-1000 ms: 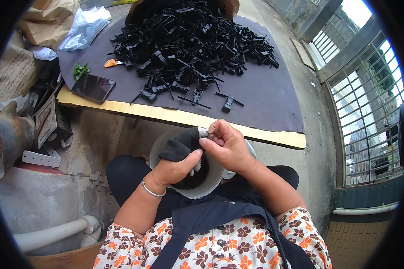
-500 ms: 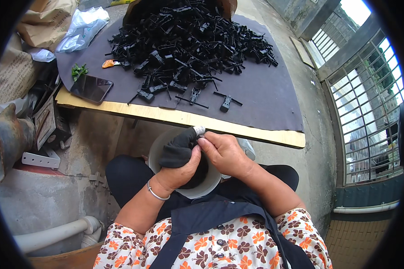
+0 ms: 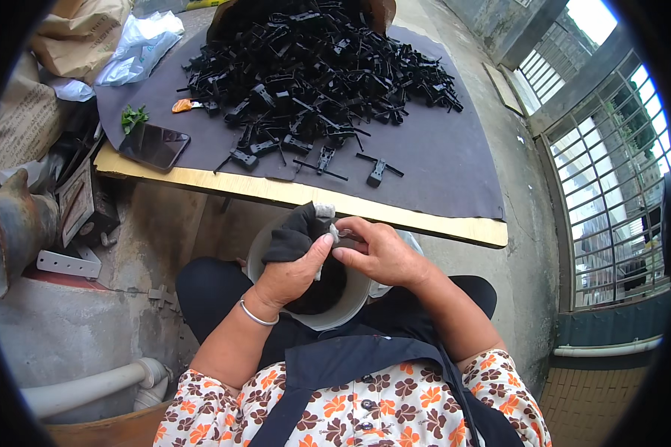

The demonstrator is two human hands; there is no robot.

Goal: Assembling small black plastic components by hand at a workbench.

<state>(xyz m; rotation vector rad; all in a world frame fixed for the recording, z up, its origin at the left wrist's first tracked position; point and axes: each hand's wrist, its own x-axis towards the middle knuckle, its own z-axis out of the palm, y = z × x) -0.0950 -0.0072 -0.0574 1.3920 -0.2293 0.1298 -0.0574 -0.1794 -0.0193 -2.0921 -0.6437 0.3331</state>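
My left hand is above a pale bucket between my knees. A dark cloth covering, perhaps part of a glove, lies over its fingers, with a whitish wrapped tip at the far end. Its bare thumb is bent in toward my right hand. The right fingers are curled, and their tips meet the left thumb and fingers at a small greyish piece too small to name. Dark contents show inside the bucket, partly hidden by my hands.
A large heap of black plastic clip-like parts covers the table's far half. Several lie apart, one near the wooden front edge. A phone, green leaves and an orange wrapper sit at left, by paper bags.
My hands have shifted slightly and the right fingers have loosened from a tight pinch. The cloth-covered left fingers have tilted upward, and the whitish piece by the left thumb shows more.
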